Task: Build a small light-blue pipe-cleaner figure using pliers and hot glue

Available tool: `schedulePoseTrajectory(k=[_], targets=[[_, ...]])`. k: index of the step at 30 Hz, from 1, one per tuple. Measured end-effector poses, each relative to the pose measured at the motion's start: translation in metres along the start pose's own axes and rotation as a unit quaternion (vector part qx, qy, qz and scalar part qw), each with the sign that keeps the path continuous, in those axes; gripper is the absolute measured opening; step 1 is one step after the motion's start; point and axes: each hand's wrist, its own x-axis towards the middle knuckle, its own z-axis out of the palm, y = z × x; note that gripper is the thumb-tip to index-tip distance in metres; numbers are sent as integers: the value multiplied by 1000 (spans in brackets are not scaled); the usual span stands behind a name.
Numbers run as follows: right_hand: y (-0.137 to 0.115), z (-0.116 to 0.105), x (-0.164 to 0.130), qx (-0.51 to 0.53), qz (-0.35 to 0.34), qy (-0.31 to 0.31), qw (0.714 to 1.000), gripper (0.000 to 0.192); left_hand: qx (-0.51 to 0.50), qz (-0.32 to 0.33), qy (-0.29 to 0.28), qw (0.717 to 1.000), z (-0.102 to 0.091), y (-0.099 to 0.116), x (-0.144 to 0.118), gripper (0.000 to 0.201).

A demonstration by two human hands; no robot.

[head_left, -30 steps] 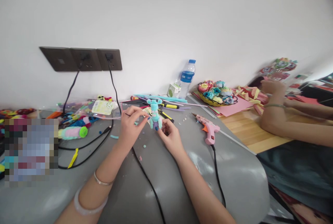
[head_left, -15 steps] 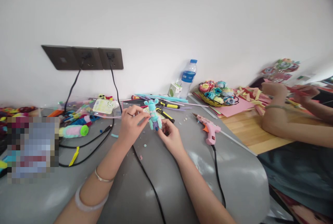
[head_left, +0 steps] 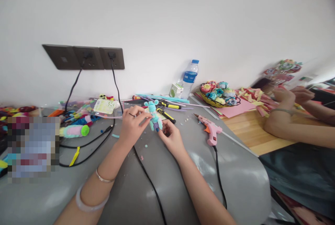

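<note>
A small turquoise bear figure (head_left: 154, 115), which looks made of fuzzy pipe cleaner with a purple patch low down, is held upright above the grey table. My left hand (head_left: 134, 122) pinches its left side between thumb and fingertips. At its lower right, my right hand (head_left: 171, 134) grips the figure by the legs, the fingers partly hidden behind it. Beyond the figure lie pliers with yellow and black handles (head_left: 171, 105) and a bunch of turquoise and purple pipe cleaners (head_left: 167, 98). To the right rests a pink glue gun (head_left: 211, 131).
A water bottle (head_left: 190, 78) and a small box (head_left: 176, 90) stand by the wall. Right of them is a basket of paper flowers (head_left: 220, 96). A co-worker's hands (head_left: 285, 97) are over paper strips. Black cables (head_left: 149, 179) cross the grey table (head_left: 125, 200).
My hands and the bear figure stay almost in place. At the right, the co-worker's hands have shifted and come closer together.
</note>
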Motion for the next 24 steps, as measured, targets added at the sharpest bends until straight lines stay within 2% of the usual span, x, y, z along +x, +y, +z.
schedulePoseTrajectory(k=[19, 24], targets=[[-1, 0, 0, -19, -7, -7, 1000, 11, 3, -33, 1, 999, 2, 4, -2, 10], [1, 1, 0, -17, -12, -2, 1000, 12, 14, -25, 13, 999, 4, 4, -2, 11]])
